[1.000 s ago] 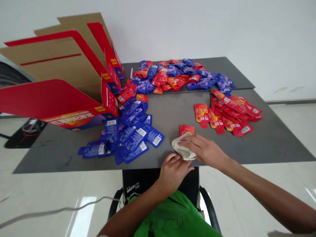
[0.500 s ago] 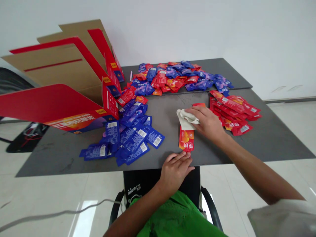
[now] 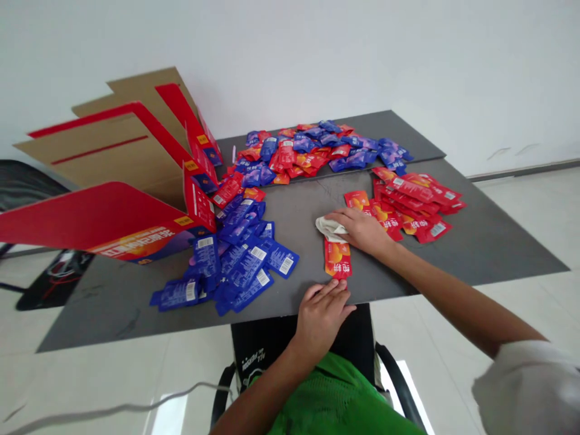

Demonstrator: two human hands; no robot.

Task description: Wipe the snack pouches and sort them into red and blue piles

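A red and orange packet lies upside down to the view near the table's front edge. My right hand holds a folded white cloth over the packet's far end. The fingertips of my left hand press on the packet's near end; that hand lies flat, its fingers nearly together. Right of the cloth, a pile of red packets spreads out. To the left lies a heap of blue packets with barcodes showing.
Open red cardboard boxes stand at the left of the grey table. A mixed heap of red and blue packets lies along the back. A chair armrest and a cable show below.
My right hand and the cloth have moved down the packet, toward my left hand. The whole view has shifted a little. My left hand stays at the packet's near end.
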